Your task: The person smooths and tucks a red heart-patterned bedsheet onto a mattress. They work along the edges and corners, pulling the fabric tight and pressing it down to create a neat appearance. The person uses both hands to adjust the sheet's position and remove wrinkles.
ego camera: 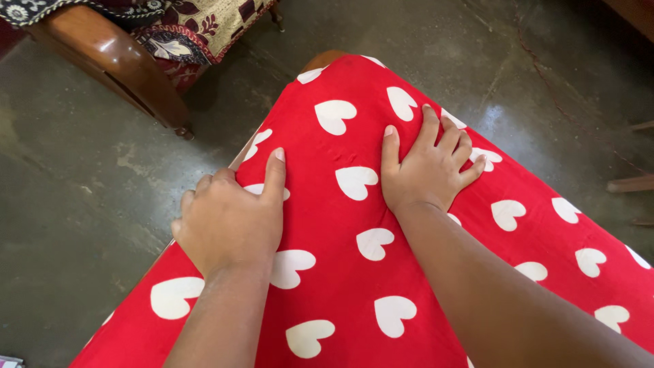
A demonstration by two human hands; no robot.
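A red cloth with white hearts (354, 225) covers a raised surface that runs from the bottom of the view to the upper middle. My left hand (228, 218) rests at the cloth's left edge, fingers curled over the side and thumb lying on top of the fabric. My right hand (428, 163) lies flat on the cloth further up, fingers spread and pressing down. A brown wooden edge (320, 60) shows under the cloth's far end.
A dark concrete floor (75, 204) lies all around. A wooden chair arm (109, 58) with a patterned cushion (191, 27) stands at the upper left. Wooden furniture legs (630, 182) show at the right edge.
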